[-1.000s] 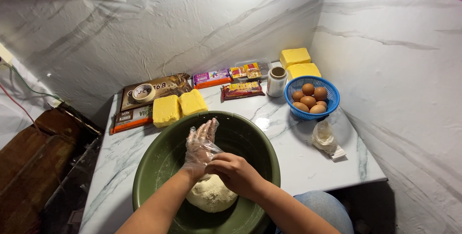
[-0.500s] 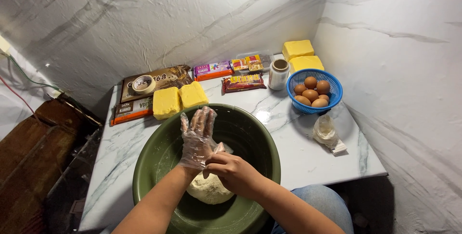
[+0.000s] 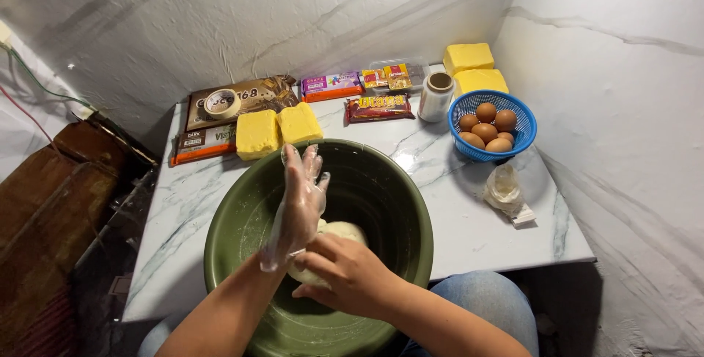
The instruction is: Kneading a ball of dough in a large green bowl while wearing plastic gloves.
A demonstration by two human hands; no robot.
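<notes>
My left hand (image 3: 301, 195) wears a thin clear plastic glove and stands upright over a big green bowl (image 3: 246, 225), fingers stretched out and holding nothing. My bare right hand (image 3: 345, 272) is at the left wrist, fingers pinched on the glove's cuff. A pale ball of dough (image 3: 343, 231) lies in the bottom of the bowl, partly hidden under my right hand. The bowl sits at the near edge of a white marble table (image 3: 469, 225), over my lap.
Behind the bowl lie two yellow butter blocks (image 3: 277, 129), flat chocolate packs (image 3: 242, 96) with a tape roll (image 3: 222, 103), small snack packs (image 3: 380, 107) and a film roll (image 3: 436, 96). On the right are a blue basket of eggs (image 3: 524, 133), more butter (image 3: 469, 56) and a small bag (image 3: 504, 190).
My gloved left hand has turned edge-on and risen a little above the bowl. My right hand stays at the left wrist, shifted slightly lower.
</notes>
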